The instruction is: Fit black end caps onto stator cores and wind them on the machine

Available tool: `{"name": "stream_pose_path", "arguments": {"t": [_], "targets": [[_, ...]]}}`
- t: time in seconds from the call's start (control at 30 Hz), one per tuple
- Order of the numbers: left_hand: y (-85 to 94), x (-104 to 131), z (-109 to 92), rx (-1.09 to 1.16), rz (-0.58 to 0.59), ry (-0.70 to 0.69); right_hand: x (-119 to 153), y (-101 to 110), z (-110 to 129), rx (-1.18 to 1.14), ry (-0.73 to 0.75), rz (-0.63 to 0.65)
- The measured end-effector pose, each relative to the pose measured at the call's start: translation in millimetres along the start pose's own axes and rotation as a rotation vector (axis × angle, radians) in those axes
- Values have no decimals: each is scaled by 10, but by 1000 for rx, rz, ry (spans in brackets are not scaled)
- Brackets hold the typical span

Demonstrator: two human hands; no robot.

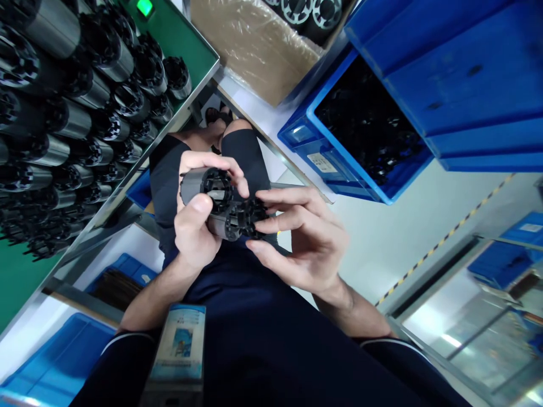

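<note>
My left hand [197,217] is wrapped round two metal cylinders with black slotted ends, held side by side above my lap. The upper cylinder [197,183] lies under my thumb and fingers; the lower cylinder [223,225] sits against it, nearer my body. At the open end of the lower one is a black toothed plastic piece [253,217], pinched between the fingers and thumb of my right hand [299,234]. The piece touches or nearly touches that end; how far it goes in cannot be made out.
Many similar cylinders [99,90] stand on the green table [199,48] at left. A blue bin [335,164] of black parts is at upper right, beside a plastic-lined cardboard box [250,53]. More blue bins [55,362] lie at lower left.
</note>
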State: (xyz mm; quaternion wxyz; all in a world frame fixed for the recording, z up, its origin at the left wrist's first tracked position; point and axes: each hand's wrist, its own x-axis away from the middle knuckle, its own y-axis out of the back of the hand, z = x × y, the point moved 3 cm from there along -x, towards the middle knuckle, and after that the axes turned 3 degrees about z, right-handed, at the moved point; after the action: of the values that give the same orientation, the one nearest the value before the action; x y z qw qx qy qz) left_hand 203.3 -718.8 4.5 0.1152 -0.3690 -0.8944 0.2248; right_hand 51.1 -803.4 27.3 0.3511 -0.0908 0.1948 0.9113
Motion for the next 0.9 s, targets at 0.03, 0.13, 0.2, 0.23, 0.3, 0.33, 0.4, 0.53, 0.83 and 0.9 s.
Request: {"name": "stream_pose_path", "arguments": {"t": [0.03, 0.13, 0.2, 0.23, 0.3, 0.33, 0.4, 0.53, 0.83, 0.9], "targets": [[-11, 13, -17, -5, -20, 21, 3, -18, 7, 7, 6, -4], [-53, 65, -65, -8, -59, 75, 12, -61, 7, 44, -2, 3], [-71, 90, -82, -34, -77, 91, 17, -70, 2, 78, -29, 0], [-76, 95, -84, -52, -76, 84, 20, -68, 0, 86, -45, -6], [-74, 91, -74, -77, -62, 60, 26, -60, 2, 65, -63, -21], [-71, 84, -67, -77, -44, 40, 30, -56, 5, 43, -64, -27], [-62, 74, -54, -76, -24, 8, 41, -55, 11, 8, -66, -33], [-61, 102, -41, -79, -61, 73, 87, -115, -5, 7, -136, -37], [-23, 219, -25, -84, -82, 170, 182, -311, -159, -52, -56, -98], [-4, 229, -32, -89, -71, 201, 170, -271, -173, -31, -80, -97]]}}
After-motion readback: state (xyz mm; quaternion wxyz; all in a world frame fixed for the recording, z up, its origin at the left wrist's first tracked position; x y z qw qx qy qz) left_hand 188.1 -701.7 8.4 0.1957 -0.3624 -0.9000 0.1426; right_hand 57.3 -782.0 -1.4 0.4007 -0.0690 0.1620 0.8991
